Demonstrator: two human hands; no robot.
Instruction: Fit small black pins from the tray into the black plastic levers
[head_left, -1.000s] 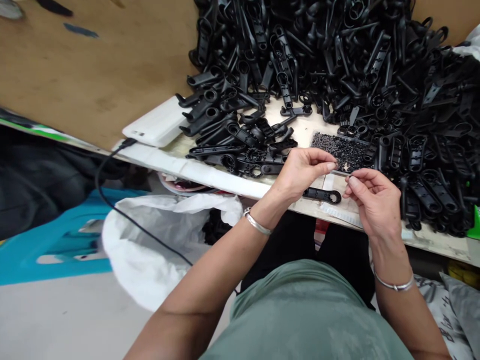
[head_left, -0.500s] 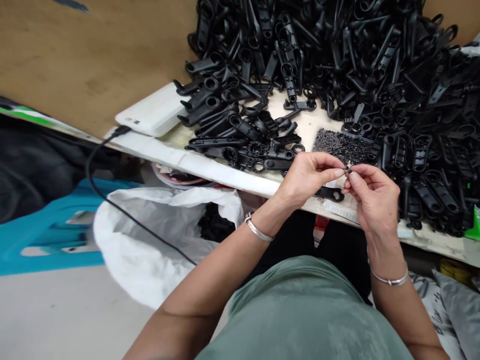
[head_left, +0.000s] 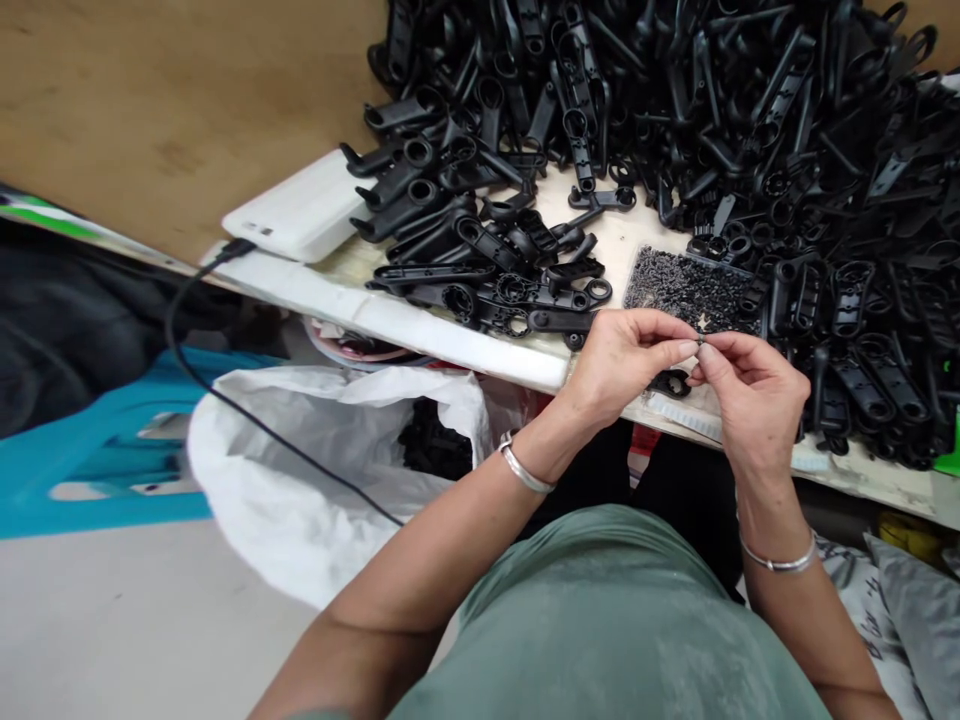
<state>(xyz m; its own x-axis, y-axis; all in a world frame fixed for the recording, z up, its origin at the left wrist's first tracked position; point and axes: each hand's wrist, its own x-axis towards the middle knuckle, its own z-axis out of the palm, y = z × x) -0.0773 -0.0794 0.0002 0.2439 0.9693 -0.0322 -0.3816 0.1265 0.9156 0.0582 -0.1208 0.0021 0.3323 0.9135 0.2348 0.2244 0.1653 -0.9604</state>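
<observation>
In the head view, my left hand [head_left: 624, 362] and my right hand [head_left: 756, 398] meet fingertip to fingertip over the table's front edge. Between the thumbs and forefingers is a tiny dark part [head_left: 700, 340], pinched from both sides and mostly covered. Just beyond the fingers sits a shallow clear tray [head_left: 636, 262] filled with small black-grey pieces [head_left: 682, 285]. A black plastic piece with a round ring end [head_left: 673, 384] lies beneath my hands, partly hidden by them.
Black plastic handle-like parts [head_left: 577, 150] are heaped across the back and right of the table. At left lies a white power bank-like box [head_left: 300, 210] with a black cable [head_left: 277, 430]. An open white sack [head_left: 255, 470] stands below the edge, near a blue plastic stool [head_left: 90, 450].
Both hands have shifted slightly right in the view, and their fingertips are still pinched together on the tiny part. The camera view has moved a little.
</observation>
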